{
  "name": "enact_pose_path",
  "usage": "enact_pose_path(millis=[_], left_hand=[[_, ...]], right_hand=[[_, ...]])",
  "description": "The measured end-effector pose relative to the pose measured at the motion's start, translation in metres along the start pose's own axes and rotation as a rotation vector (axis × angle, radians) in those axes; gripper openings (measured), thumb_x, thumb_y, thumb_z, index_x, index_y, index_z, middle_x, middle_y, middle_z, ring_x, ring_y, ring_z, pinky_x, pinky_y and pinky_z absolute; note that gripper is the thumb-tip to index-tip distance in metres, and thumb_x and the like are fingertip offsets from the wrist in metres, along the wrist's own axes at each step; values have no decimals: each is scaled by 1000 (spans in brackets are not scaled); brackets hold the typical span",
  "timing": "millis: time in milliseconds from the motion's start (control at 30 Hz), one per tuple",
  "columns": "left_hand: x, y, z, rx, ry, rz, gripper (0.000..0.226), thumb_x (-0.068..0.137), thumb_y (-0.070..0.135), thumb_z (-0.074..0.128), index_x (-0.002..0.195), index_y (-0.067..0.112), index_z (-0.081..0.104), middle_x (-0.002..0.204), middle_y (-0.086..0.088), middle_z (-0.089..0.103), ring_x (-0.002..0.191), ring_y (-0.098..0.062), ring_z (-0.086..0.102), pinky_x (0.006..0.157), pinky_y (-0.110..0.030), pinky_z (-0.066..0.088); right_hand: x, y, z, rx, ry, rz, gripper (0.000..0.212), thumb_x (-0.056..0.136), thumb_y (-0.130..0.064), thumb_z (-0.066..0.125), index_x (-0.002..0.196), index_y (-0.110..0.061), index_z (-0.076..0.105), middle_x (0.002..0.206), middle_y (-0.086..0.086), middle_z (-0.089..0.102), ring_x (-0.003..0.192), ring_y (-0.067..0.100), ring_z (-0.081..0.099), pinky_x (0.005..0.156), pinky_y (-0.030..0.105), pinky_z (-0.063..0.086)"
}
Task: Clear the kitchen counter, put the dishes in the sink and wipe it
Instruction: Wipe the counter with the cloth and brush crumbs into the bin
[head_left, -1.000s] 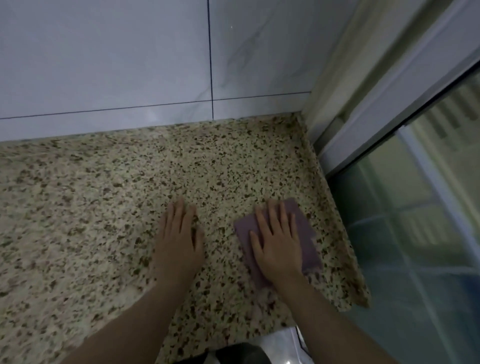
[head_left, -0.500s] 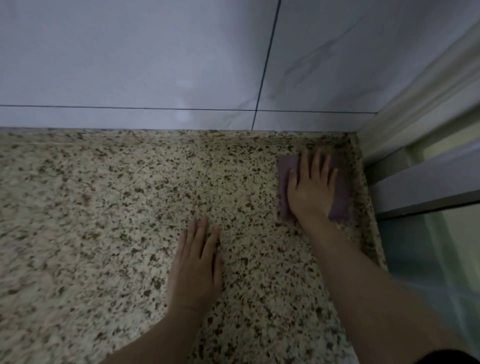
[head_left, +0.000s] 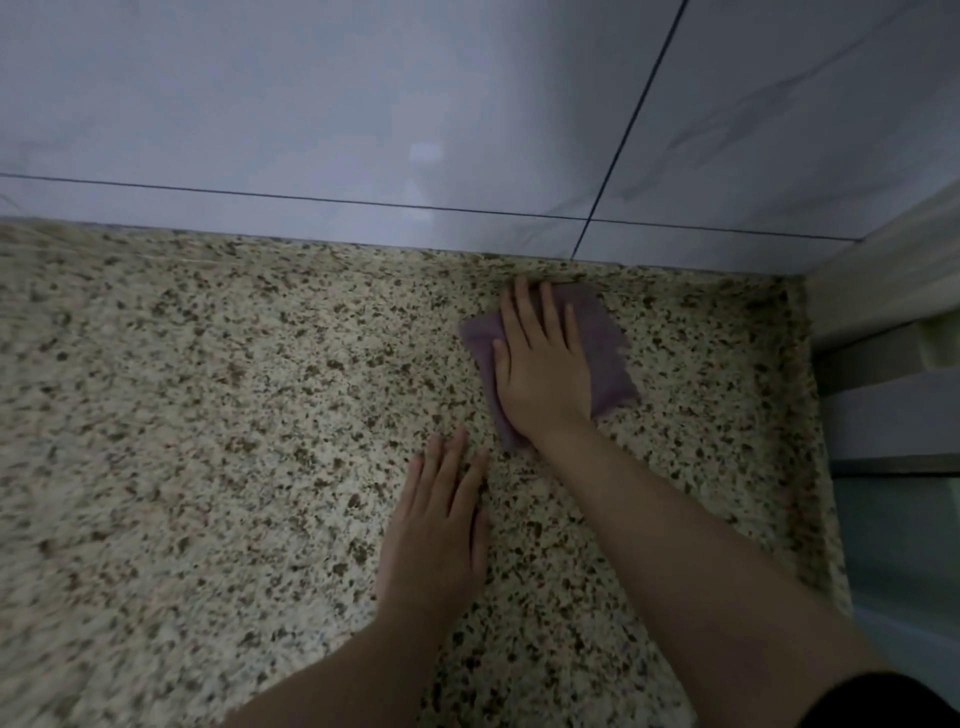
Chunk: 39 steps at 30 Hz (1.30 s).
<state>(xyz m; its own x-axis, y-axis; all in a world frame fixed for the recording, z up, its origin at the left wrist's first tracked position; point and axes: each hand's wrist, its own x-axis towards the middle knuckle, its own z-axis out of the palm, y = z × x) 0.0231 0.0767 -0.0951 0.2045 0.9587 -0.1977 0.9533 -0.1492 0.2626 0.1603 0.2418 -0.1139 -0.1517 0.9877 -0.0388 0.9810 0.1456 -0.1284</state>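
The right hand (head_left: 543, 369) lies flat, fingers straight and spread a little, palm pressing down on a purple cloth (head_left: 602, 343). The cloth sits directly under that hand, showing past it on the thumb side, beyond the fingertips and most widely on the little-finger side. Its long axis runs roughly from the near left to the far right, slightly skewed against the line of the forearm. The fingertips almost reach the seam where the worktop (head_left: 208, 415) meets the tiled wall (head_left: 363, 104), so no room remains to push forward; the open run of speckled stone lies to the left, with a narrower strip to the right toward the window frame (head_left: 883, 291).

The left hand (head_left: 439, 525) rests open on bare stone, nearer the body and just left of the right wrist, holding nothing and apparently bracing. The right hand is clearly the working one. No dishes show in this part of the worktop, so the job seems to be in its wiping stage.
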Motion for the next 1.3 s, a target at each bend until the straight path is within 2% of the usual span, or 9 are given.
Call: enact_pose_path(millis=[133,300,433,667,833,1000,1100,1200,1300], left_hand=[[-3,0,-1,-1,6,-3,57,102,35,28,155,15,20,164,-3,4,152,-21,-2,122,-42,15],[-1,-4,3,1,9,29,62,97,35,32,152,8,25,162,-9,13,151,-26,5,120,-46,20],[-2,-5,3,-30,39,32,58,100,34,25,149,5,33,160,-11,20,151,-26,11,119,-47,24],[-1,-3,0,-43,54,11,59,102,38,27,154,12,19,163,-5,13,152,-20,3,121,-43,19],[-4,-4,-3,-105,143,28,56,103,35,32,154,13,24,164,-3,10,151,-16,3,123,-40,14],[-23,-15,-21,-652,329,86,28,92,16,56,117,3,60,128,-10,52,122,-23,50,103,-41,43],[-36,-64,-42,-589,349,133,24,91,8,58,114,4,61,120,-7,57,113,-20,55,100,-41,45],[-38,-142,-55,-172,311,-146,42,102,28,42,141,16,45,155,-2,36,147,-20,24,121,-48,18],[-43,-195,-56,-5,183,-280,54,104,41,29,154,23,22,164,3,9,152,-18,-3,123,-48,8]], right_hand=[[-37,-13,1,125,38,85,60,106,-36,25,158,-10,12,166,6,6,153,23,5,125,41,10],[-110,-26,7,122,11,-52,56,105,-32,27,152,-2,31,160,10,29,151,25,17,123,40,17],[-82,-33,6,172,12,-73,60,105,-39,24,151,-1,32,158,11,32,150,23,23,123,36,16],[15,-51,4,298,11,-201,57,101,-33,29,139,2,51,145,17,51,137,32,46,119,37,26],[14,-47,3,150,-74,-300,59,104,-39,17,155,-11,28,161,6,28,150,23,22,124,36,14],[-62,-39,2,-18,-95,-191,60,105,-43,14,159,-18,9,166,3,10,153,25,6,124,45,11],[-110,-65,4,-65,-82,-52,61,105,-42,16,159,-15,5,166,7,6,154,26,3,124,47,10],[-131,-103,9,-93,-106,-46,62,106,-42,18,158,-12,4,166,10,3,154,28,1,124,47,7],[-109,-128,11,-87,-124,-146,61,105,-42,16,158,-12,8,166,9,7,154,28,1,124,46,8]])
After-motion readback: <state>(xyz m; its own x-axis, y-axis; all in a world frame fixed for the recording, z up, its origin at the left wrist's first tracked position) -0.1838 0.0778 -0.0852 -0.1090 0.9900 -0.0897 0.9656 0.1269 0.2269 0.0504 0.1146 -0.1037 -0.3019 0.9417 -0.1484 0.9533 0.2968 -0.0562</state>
